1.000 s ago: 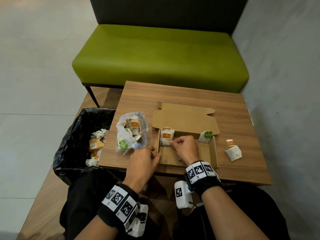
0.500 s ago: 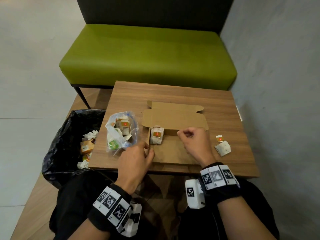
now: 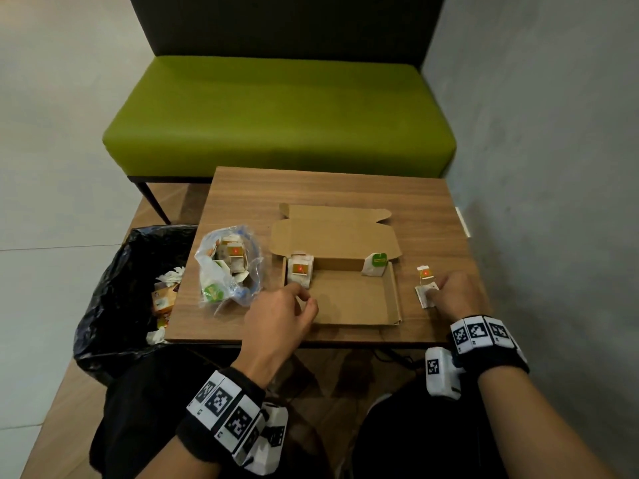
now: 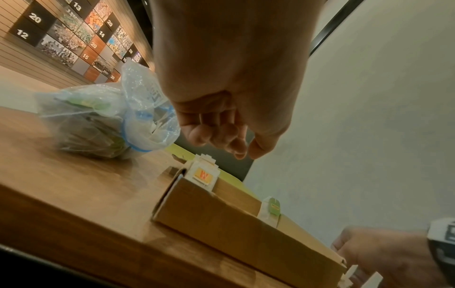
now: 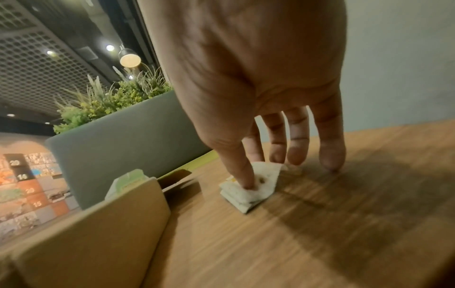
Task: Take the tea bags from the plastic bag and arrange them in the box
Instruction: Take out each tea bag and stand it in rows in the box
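An open cardboard box (image 3: pixel 349 299) (image 4: pixel 221 220) (image 5: pixel 86 243) lies on the wooden table (image 3: pixel 311 188). Red-tagged tea bags (image 3: pixel 300 271) (image 4: pixel 203 175) stand in its far left corner. A green-tagged tea bag (image 3: pixel 377 264) (image 4: pixel 270 208) (image 5: pixel 128 183) leans in its far right corner. The clear plastic bag (image 3: pixel 228 267) (image 4: pixel 103 120), left of the box, holds more tea bags. My right hand (image 3: pixel 437 292) (image 5: pixel 252 171) pinches a loose tea bag (image 3: pixel 425 293) (image 5: pixel 251 194) on the table right of the box, thumb on top. My left hand (image 3: pixel 306 300) (image 4: pixel 229 144) hangs loosely curled over the box's front left corner, holding nothing.
A bin lined with a black bag (image 3: pixel 114 295) and holding rubbish stands left of the table. A green bench (image 3: pixel 276 115) runs behind the table. A grey wall (image 3: pixel 553 167) lies close on the right.
My right hand left the box and moved right onto the loose tea bag on the table. My left hand stayed near the box's front left corner.
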### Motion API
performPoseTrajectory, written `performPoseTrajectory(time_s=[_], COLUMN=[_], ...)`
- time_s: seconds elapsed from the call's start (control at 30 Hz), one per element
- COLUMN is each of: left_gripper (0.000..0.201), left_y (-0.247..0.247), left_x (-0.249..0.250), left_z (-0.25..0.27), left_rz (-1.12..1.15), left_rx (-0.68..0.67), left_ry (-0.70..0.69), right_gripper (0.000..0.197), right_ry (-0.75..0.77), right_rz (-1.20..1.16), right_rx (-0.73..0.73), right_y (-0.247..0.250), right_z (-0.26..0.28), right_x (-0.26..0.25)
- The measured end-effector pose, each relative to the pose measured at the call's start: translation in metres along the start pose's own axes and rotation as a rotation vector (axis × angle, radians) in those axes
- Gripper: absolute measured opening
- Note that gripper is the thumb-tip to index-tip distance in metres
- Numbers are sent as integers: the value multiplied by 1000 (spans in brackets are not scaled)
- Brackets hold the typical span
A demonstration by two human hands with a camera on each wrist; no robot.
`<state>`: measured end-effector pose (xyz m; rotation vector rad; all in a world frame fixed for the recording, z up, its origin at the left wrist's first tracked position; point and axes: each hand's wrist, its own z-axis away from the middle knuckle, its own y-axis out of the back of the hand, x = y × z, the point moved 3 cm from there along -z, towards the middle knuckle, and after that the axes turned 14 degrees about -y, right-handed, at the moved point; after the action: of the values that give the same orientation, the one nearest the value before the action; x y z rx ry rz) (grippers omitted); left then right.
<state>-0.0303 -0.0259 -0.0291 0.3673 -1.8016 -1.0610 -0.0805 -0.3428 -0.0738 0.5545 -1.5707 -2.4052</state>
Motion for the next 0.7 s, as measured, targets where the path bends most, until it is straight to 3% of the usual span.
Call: performPoseTrajectory(time_s=[0.17,0.3,0.47,0.6,0.7], left_gripper=[12,15,36,35,25], left_y=[1,6,8,9,13], left_x=[11,28,55,66,60], left_z=[-6,-13,-26,-30,-28], left_rz=[64,219,403,520,686], left_rx=[-32,-69,-85,-84,-65], left_ry=[-39,-94,-195,-237,-163], right_gripper=[9,21,10,10,11], right_ry=[21,297,629,738,754], right_rz=[-190,-285,-315,-426,-504], right_rx=[-29,-96,-271,-456,-510], right_y=[10,41,79,77,72], right_z=[9,34,98,128,135], right_x=[-1,-17,-48,-68,-72])
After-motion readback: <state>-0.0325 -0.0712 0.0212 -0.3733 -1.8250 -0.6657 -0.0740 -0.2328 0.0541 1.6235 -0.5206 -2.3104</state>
